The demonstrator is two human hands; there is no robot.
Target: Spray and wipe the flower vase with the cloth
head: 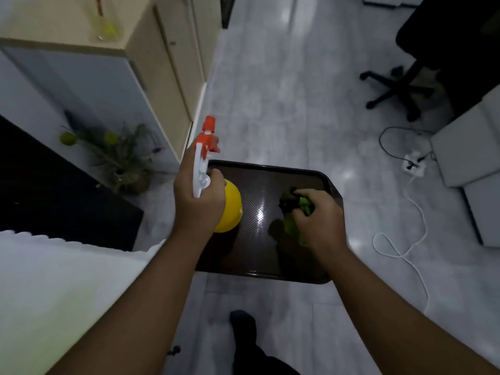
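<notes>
My left hand [198, 201] grips the neck of a yellow spray bottle [230, 209] with an orange and white trigger head [206, 147], held over the left side of a dark tray [270, 174]. On the tray's right side my right hand [319, 220] closes on a green cloth [293, 226] with a dark patch at its far end. A flower vase [130, 177] with green stems and yellow blooms stands on the floor at the left, beside a cabinet. A second, clear vase [104, 21] sits blurred on the cabinet top.
The tray sits low over a grey tiled floor. A beige cabinet [162, 77] rises at the left, with a black surface [54, 196] below it. An office chair base [397, 87] and a white cable [405, 239] with a power strip [412, 163] lie at the right. My leg [249, 345] shows at the bottom.
</notes>
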